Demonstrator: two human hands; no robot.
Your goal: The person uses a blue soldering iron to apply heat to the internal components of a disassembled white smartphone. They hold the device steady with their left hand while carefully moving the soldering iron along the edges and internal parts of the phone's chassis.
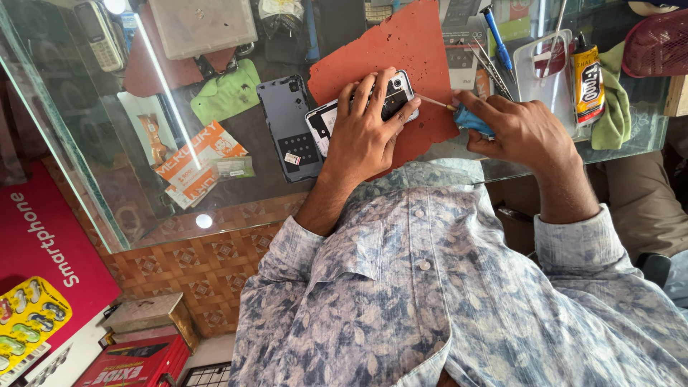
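An opened smartphone (396,97) lies face down on a red-orange work mat (401,50) on a glass counter. My left hand (365,132) presses down on the phone with fingers spread over its body. My right hand (519,129) grips a small blue-handled screwdriver (469,118); its thin shaft points left and its tip touches the phone's right edge. The phone's detached grey back cover (287,125) rests just left of the phone, inner side up.
The glass counter (93,186) ends near my chest. A blue screwdriver (497,36), tweezers, a clear tray (552,72) and a glue tube (589,82) on a green cloth sit at the right. A clear plastic box (201,25) stands at the back left.
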